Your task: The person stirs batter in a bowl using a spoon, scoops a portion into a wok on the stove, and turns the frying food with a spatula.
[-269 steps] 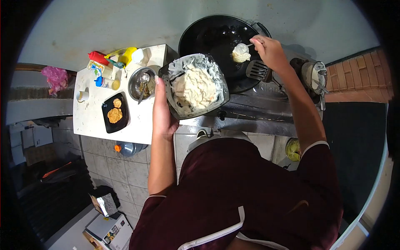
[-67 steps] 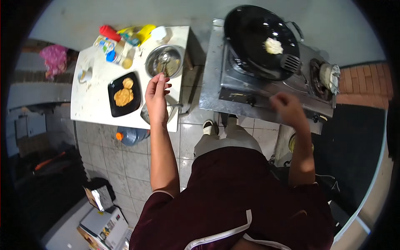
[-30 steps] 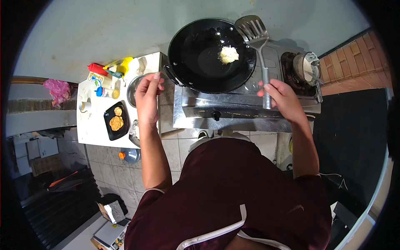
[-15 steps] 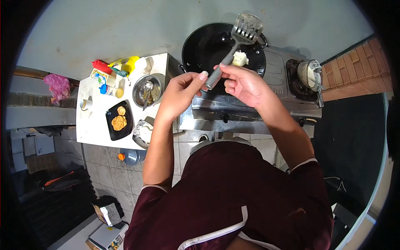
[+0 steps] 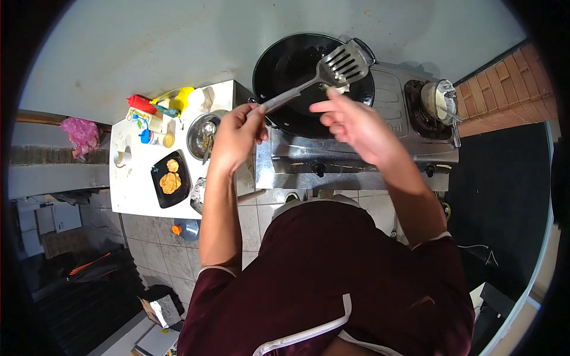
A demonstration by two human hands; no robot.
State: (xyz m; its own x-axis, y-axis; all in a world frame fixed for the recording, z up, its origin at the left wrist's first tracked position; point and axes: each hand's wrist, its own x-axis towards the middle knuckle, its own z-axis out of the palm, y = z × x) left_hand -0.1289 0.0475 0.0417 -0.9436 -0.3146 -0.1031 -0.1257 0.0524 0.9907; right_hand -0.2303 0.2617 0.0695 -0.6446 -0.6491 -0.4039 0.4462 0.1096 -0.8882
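A slotted turner (image 5: pixel 300 89) slants over the black wok (image 5: pixel 279 68), its grey handle end gripped in my left hand (image 5: pixel 234 136). The slotted head lies up and to the right, above the wok's far right part. My right hand (image 5: pixel 359 124) is off the handle, over the wok's near right side; its index finger points left, the other fingers are loosely bent, and nothing is in it. A pale, whitish lump (image 5: pixel 342 89) in the wok is mostly hidden behind the turner head and my right fingers.
The wok stands on a steel gas stove (image 5: pixel 356 173), with a foil-covered pot (image 5: pixel 438 101) on the right burner. On the white table (image 5: pixel 133 196) at left are a black tray (image 5: pixel 159 181) with fried pieces (image 5: pixel 170 183), a metal bowl (image 5: pixel 193 139) with a spoon, and bottles.
My right hand has let go of the turner. My left hand has moved left, holding the handle end, and the turner has tilted flatter, its head coming down toward the wok.
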